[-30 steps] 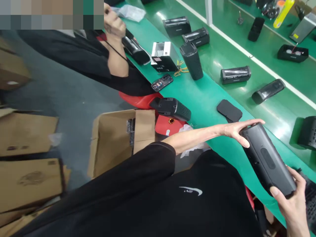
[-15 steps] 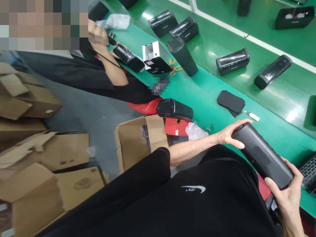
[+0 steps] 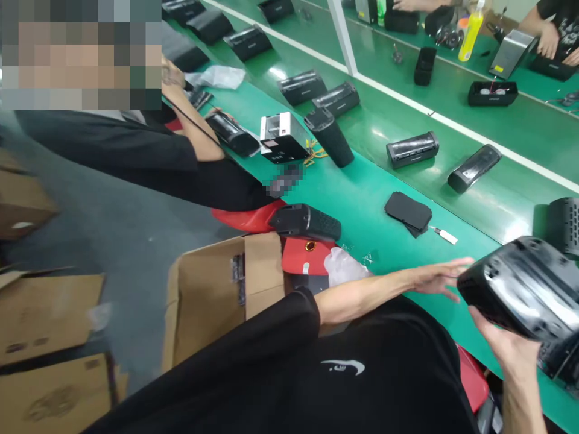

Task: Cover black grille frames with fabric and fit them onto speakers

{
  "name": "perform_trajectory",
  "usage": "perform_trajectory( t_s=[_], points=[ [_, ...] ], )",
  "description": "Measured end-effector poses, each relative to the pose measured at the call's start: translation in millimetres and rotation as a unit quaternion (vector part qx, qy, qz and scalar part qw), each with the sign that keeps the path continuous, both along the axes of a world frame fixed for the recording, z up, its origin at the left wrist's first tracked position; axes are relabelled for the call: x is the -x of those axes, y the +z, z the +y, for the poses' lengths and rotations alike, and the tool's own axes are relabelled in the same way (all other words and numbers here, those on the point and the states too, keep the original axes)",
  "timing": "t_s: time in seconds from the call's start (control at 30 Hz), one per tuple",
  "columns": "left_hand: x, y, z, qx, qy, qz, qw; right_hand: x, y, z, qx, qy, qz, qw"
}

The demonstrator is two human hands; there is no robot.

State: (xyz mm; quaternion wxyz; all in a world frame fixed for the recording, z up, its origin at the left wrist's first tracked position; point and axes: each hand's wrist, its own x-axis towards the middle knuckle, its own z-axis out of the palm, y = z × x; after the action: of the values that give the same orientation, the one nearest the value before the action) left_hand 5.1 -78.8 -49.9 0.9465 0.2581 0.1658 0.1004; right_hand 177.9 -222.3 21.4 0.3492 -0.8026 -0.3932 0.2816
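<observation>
A black speaker [image 3: 527, 286] with a glossy, transparent-looking side is held up at the right, over the green bench. My right hand [image 3: 511, 343] grips it from below, thumb along its lower edge. My left hand [image 3: 441, 278] is open beside the speaker's left end, fingers stretched out; whether a fingertip touches it I cannot tell. Below the speaker, partly hidden, lies another black part [image 3: 561, 361] at the right edge. Left of my hands, a stack of flat black pieces [image 3: 408, 211] lies on the bench with a small white-handled tool [image 3: 446, 235] beside it.
Several speakers stand on the green line, including one [image 3: 412, 149] and another [image 3: 474, 167]. A white-and-black box [image 3: 284, 137] sits further left, near a seated co-worker's arm [image 3: 203, 129]. An open carton [image 3: 208, 295] and a red stool [image 3: 246, 217] are at my left.
The speaker has turned from its matte side to its glossy side and moved up and right. My left hand has come off its end and opened. The view has shifted too.
</observation>
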Motion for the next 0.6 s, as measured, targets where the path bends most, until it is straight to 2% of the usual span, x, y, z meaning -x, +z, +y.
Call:
perform_trajectory(
  t_s=[0.1,0.13,0.2,0.23,0.3,0.37,0.43,0.53,0.6],
  points=[
    [19.2,20.3,28.5,-0.124,0.083,0.019,0.989,-10.6,13.1,-2.6,0.007,0.028,-0.129,0.991],
    [25.0,27.8,36.1,-0.181,0.083,0.014,0.98,-12.4,17.9,-4.3,0.02,0.06,-0.184,0.981],
    [31.3,38.8,43.8,-0.309,0.043,0.021,0.95,-12.3,24.1,-6.1,0.049,0.145,-0.282,0.947],
    [31.9,41.2,43.9,-0.363,0.027,0.038,0.931,-11.0,25.0,-6.3,0.057,0.179,-0.312,0.931],
    [30.9,39.1,39.1,-0.423,0.029,0.074,0.902,-9.4,23.2,-7.4,0.053,0.212,-0.325,0.92],
    [31.8,30.9,32.3,-0.432,0.056,0.088,0.896,-11.9,18.6,-13.1,0.029,0.214,-0.303,0.928],
    [36.9,21.9,28.1,-0.421,0.077,0.091,0.899,-18.1,12.9,-24.8,-0.008,0.175,-0.253,0.952],
    [46.8,16.6,29.2,-0.389,0.087,0.094,0.912,-23.6,4.1,-46.6,-0.027,0.083,-0.088,0.992],
    [50.5,19.7,33.0,-0.374,0.075,0.087,0.92,-20.0,0.0,-56.6,-0.019,0.027,0.027,0.999]
  ],
)
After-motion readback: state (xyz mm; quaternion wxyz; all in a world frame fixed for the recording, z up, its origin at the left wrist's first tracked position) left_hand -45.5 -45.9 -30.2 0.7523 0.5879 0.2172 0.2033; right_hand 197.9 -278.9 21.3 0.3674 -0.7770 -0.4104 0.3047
